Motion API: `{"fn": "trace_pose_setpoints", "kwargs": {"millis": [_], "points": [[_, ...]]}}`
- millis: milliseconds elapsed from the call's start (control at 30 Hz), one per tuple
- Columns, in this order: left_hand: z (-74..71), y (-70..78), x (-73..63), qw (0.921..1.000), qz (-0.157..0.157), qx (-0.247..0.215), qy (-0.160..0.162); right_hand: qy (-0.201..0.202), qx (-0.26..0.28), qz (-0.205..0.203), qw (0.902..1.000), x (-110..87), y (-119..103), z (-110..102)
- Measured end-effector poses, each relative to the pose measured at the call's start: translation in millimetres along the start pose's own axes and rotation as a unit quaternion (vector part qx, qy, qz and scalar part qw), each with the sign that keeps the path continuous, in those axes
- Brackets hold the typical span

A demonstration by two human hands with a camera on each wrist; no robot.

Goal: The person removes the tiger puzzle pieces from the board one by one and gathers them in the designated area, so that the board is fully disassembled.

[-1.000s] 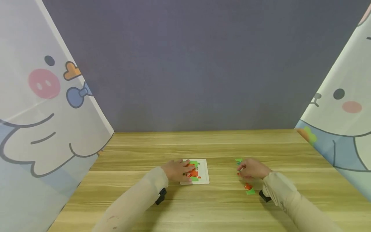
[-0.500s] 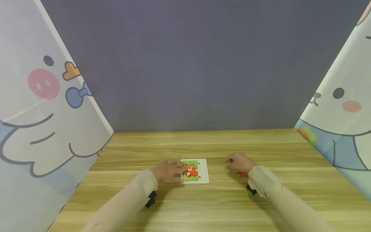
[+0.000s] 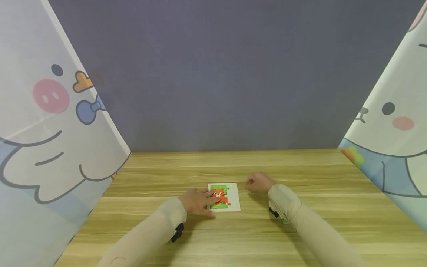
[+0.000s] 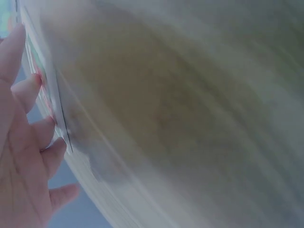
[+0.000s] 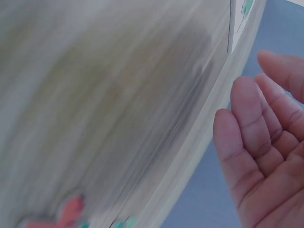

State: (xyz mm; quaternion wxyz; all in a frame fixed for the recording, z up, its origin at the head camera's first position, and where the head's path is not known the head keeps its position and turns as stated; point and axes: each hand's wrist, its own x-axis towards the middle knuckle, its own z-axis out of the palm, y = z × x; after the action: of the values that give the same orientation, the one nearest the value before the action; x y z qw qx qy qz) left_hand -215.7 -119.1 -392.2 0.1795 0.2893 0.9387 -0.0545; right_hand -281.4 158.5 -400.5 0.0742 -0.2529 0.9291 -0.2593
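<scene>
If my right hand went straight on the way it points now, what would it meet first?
Your right hand would most likely meet the white puzzle tray, at its right side near the far corner; depth is unclear, so it might pass above.

The bench [image 3: 223, 241] runs across from eight o'clock to four, its yellow-brown wood streaked from side to side. Its far edge meets a plain dark grey wall [image 3: 217, 74] at twelve o'clock. Over at ten o'clock I see a slanting pale panel [image 3: 20, 122] printed with a cartoon animal: a pink snout [image 3: 51, 96], a dark eye [image 3: 57, 69] just past twelve from it, an orange shape [image 3: 82, 82] at two, and a blue bow [image 3: 86, 112] at six o'clock from that. Another white panel [image 3: 397, 81] leans at two o'clock, its figure showing a dark eye [image 3: 388, 108], a pink cheek [image 3: 403, 123], blue clothing [image 3: 395, 170] below, and a blurry orange-and-green shape [image 3: 356, 155] towards seven from the eye.
</scene>
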Motion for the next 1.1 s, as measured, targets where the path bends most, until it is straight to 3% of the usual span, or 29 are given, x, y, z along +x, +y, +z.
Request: {"fn": "trace_pose_setpoints", "kwargs": {"millis": [333, 633, 800, 1100], "points": [[-3.0, 4.8, 4.0, 0.9994, -0.013, 0.026, -0.018, -0.016, -0.021, 0.019, 0.9995, 13.1, -16.0, 7.8], [-1.1, 9.3, 1.4, 0.9998, -0.011, 0.013, -0.008, -0.013, -0.038, 0.026, 0.9988, 22.0, -29.3, 19.1], [0.7, 10.6, 2.2, 0.9997, -0.014, 0.020, -0.008, -0.035, -0.057, 0.049, 0.9965, 27.0, -36.2, 26.9], [0.4, 10.8, 4.0, 0.9979, -0.005, 0.065, -0.010, -0.068, -0.081, 0.045, 0.9934, 34.3, -46.9, 28.5]]}}
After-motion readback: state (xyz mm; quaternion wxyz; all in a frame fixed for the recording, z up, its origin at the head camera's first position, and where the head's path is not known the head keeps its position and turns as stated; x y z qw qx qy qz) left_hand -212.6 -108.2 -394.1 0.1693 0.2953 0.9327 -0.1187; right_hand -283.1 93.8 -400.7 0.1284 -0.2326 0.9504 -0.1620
